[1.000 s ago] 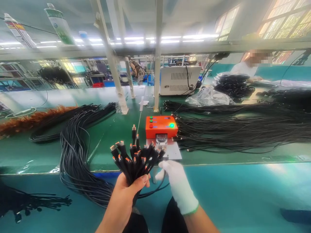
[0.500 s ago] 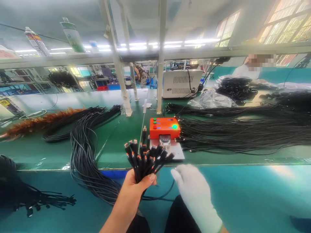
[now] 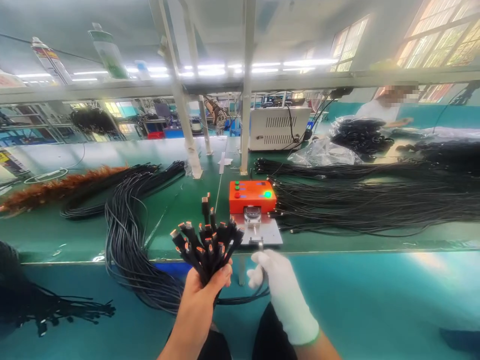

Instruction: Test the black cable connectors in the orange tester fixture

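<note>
My bare left hand [image 3: 206,290] is wrapped round a bunch of black USB cables [image 3: 208,245], their orange-tipped plugs fanning upward. My right hand [image 3: 275,280], in a white glove, pinches one cable whose small metal plug [image 3: 261,245] pokes out past the fingertips. That plug is just in front of the metal plate [image 3: 275,235] of an orange tester box [image 3: 252,197]; whether it touches the plate I cannot tell. A green light glows on the box, beside small coloured buttons. Slack cable [image 3: 243,301] runs low between my two hands.
A thick cable bundle [image 3: 125,235] hangs over the bench edge on the left. Many cables [image 3: 367,202] lie on the right. Metal posts [image 3: 246,100] rise behind the tester, near a white metal cabinet [image 3: 277,129]. A person [image 3: 378,110] sits at the far right.
My right hand has moved left and up to the tester's plate, with a plug now showing at its fingertips. My left hand and its bunch have shifted slightly left.
</note>
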{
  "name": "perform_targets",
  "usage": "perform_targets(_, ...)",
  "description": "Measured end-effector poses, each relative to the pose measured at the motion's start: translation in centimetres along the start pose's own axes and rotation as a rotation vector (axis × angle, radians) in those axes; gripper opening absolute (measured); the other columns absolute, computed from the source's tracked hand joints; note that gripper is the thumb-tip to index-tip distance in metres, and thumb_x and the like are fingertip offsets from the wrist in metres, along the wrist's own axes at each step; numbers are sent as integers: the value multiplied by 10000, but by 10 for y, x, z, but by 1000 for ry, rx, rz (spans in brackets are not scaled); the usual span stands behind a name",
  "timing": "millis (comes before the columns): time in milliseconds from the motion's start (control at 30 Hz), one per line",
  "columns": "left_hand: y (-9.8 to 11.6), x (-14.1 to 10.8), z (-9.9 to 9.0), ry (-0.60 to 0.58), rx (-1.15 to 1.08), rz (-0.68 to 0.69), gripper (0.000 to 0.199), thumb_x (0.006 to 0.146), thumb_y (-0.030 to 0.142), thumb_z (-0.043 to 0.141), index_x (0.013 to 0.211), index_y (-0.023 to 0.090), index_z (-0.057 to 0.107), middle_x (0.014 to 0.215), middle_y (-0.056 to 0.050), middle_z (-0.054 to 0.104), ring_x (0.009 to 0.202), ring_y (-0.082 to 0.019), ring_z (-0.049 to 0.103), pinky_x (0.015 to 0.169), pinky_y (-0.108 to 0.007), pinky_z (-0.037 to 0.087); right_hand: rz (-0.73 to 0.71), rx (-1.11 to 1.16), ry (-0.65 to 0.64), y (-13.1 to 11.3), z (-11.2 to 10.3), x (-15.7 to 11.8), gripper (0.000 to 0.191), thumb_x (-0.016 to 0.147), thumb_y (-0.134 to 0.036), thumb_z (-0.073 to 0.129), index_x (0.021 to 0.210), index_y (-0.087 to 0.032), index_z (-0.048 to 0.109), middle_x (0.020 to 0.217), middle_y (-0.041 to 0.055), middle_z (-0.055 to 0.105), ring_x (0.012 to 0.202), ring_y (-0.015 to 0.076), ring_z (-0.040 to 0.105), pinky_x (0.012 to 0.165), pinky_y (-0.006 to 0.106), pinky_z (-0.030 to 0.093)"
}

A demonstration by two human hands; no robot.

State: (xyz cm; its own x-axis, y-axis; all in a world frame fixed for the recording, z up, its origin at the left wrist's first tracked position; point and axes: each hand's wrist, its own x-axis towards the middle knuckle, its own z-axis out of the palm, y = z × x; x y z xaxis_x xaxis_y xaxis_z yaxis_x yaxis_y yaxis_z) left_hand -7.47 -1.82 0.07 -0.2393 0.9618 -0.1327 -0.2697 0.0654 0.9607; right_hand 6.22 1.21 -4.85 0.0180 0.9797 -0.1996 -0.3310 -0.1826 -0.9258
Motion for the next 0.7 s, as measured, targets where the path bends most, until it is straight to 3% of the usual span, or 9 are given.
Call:
perform_targets(133, -3, -1, 0, 72, -12, -21, 252, 577, 285, 789, 774, 152, 705, 662, -7, 661, 583, -127, 534, 599, -254, 449, 17, -46, -23, 1, 0, 9, 144, 784, -249, 493, 669, -168, 527, 364, -40, 537, 401, 144, 538, 593, 316, 489)
perform_targets(267, -2, 0, 0, 32, 12, -63, 259, 565, 276, 799, 769, 146, 707, 659, -15, 667, 587, -137, 548, 607, -266, 456, 3, -77, -30, 2, 0, 14, 167, 784, -283, 505, 690, -155, 557, 393, -27, 566, 426, 156, 560, 551, 297, 462)
perform_targets(400, 0, 0, 2, 94, -8, -56, 286, 533, 273, 813, 773, 154, 714, 681, -17, 684, 596, -143, 557, 589, -266, 466, -25, -93, -42, 7, -1, 20, 197, 796, -299, 498, 692, -148, 571, 403, -23, 569, 430, 152, 559, 525, 280, 440)
perform_targets(700, 1, 1, 3, 58, 14, -37, 226, 586, 276, 772, 785, 177, 730, 731, -27, 707, 634, -178, 576, 621, -299, 476, -30, -21, -62, 4, 0, 22, 216, 806, -308, 510, 678, -151, 586, 414, -26, 558, 442, 155, 554, 563, 304, 472)
